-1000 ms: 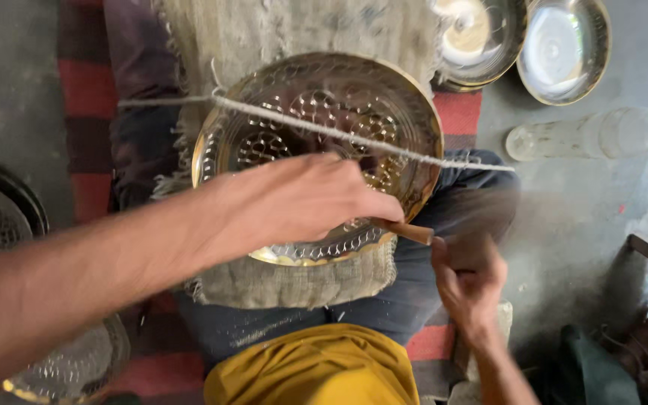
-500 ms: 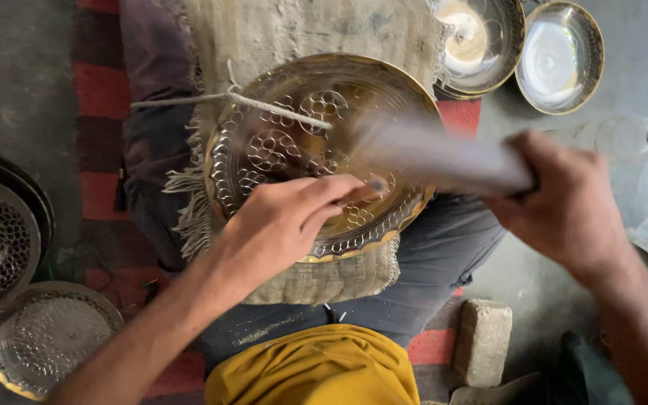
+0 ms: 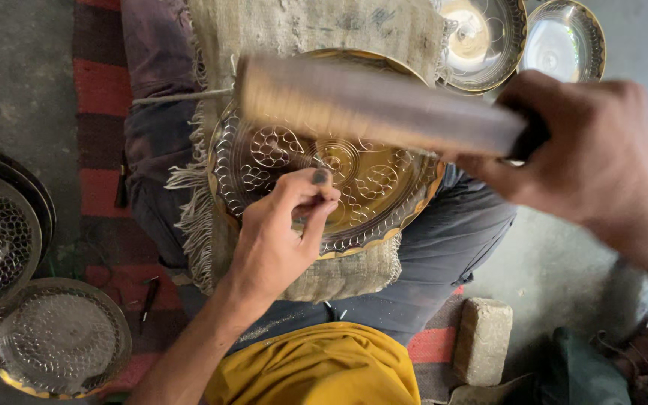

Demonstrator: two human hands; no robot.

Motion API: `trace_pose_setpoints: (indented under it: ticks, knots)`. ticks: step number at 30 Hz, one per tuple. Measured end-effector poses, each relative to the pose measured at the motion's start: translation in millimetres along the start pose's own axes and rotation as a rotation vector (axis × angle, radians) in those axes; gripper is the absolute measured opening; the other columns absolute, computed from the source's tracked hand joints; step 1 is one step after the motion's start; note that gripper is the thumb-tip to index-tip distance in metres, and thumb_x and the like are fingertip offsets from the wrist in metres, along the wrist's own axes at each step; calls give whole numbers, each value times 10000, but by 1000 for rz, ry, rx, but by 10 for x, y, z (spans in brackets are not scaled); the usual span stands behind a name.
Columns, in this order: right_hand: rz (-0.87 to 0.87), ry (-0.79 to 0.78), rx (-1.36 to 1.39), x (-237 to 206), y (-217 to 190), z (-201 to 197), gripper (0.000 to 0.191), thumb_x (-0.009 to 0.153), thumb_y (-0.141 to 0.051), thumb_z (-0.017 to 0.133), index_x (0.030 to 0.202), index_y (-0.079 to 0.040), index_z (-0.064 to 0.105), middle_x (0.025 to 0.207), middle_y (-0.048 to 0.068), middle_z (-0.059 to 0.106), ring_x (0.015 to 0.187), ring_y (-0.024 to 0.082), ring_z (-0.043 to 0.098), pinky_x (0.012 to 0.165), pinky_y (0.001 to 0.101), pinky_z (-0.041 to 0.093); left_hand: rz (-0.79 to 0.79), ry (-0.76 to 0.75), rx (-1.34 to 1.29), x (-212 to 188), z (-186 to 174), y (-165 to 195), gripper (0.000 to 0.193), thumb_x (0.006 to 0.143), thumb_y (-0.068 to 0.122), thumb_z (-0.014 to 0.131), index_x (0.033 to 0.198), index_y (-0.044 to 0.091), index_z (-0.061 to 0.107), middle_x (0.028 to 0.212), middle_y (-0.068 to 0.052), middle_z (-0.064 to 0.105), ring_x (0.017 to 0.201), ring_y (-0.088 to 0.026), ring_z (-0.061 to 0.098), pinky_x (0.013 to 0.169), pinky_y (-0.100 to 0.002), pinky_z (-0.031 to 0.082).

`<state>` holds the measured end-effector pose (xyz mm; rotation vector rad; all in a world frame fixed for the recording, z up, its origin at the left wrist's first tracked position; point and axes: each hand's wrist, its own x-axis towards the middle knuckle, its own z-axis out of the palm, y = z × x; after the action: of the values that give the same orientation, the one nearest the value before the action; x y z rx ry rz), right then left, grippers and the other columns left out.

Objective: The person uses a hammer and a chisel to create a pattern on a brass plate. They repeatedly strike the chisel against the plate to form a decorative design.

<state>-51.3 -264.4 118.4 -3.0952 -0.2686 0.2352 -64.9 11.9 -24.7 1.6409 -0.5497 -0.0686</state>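
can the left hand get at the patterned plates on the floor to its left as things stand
Probably not right away: the left hand is pinching a small tool against the brass plate on the lap. The way to the floor plates looks open, though.

No packages, labels, signs or screens seem visible here.

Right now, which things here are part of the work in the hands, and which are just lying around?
In use:
left hand pinching a small punch
right hand gripping a blurred flat striker
patterned brass plate
burlap cloth beneath it

Lying about:
two shiny bowls, top right
finished patterned plates, left
stone block
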Motion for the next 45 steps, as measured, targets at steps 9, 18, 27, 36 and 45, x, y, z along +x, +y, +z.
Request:
trace_pose_setpoints:
  ticks: [9,18,27,36,45]
  knots:
    - [-69,139,82,35,-87,-191,320,788,-99,861,1008,34,672,776,185,688,655,261,700,579,379,542,27,78,40,-75,65,10,296,993,-37,711,1206,3,509,1076,-131,720,988,-207,783,836,-287,656]
    - [-151,-146,-139,190,-296,-263,210,820,-197,792,989,-150,676,690,63,713,601,296,684,565,457,524,-8,53,109,-49,60,5,274,978,1,725,1203,28,572,1046,-126,758,967,-215,796,800,-296,652]
    - [83,49,277,-125,-82,22,334,792,-178,811,994,-31,590,686,119,648,631,270,705,567,393,537,39,-224,135,192,-45,7,340,988,55,707,1297,90,569,1022,-119,767,882,-236,791,707,-337,636]
    - [113,218,176,-863,207,881,295,805,-115,828,1015,-31,639,816,139,692,720,302,684,662,392,533,61,-649,279,494,-114,-17,427,953,47,690,1348,107,538,877,-160,744,735,-278,762,604,-375,633]
    - [605,555,1026,-1405,-261,1863,168,964,-84,762,854,-57,639,686,72,648,489,169,605,466,282,482,320,-1059,601,852,25,98,583,863,-51,633,1394,184,581,805,-146,726,713,-264,752,634,-380,626]
